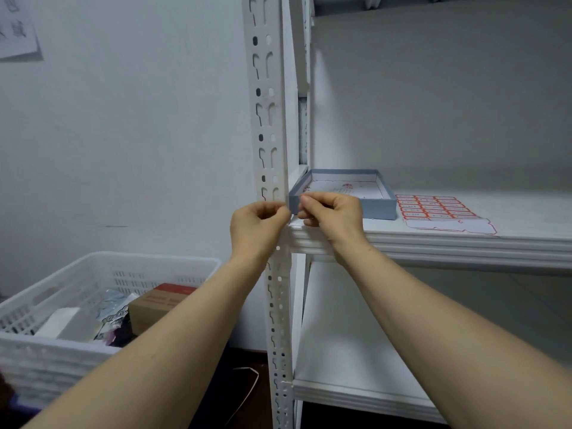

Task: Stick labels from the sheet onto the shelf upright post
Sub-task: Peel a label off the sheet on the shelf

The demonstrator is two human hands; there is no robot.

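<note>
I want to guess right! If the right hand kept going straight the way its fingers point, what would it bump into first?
Probably the shelf upright post: the right hand has its fingers aimed left, nearly at the post, by the left hand. Depth is hard to judge, so it may touch that hand's fingertips first.

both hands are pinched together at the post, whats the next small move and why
Probably press the label flat onto the upright post: the left hand and right hand meet at its front edge by the shelf. The label itself is hidden by the fingertips.
</note>
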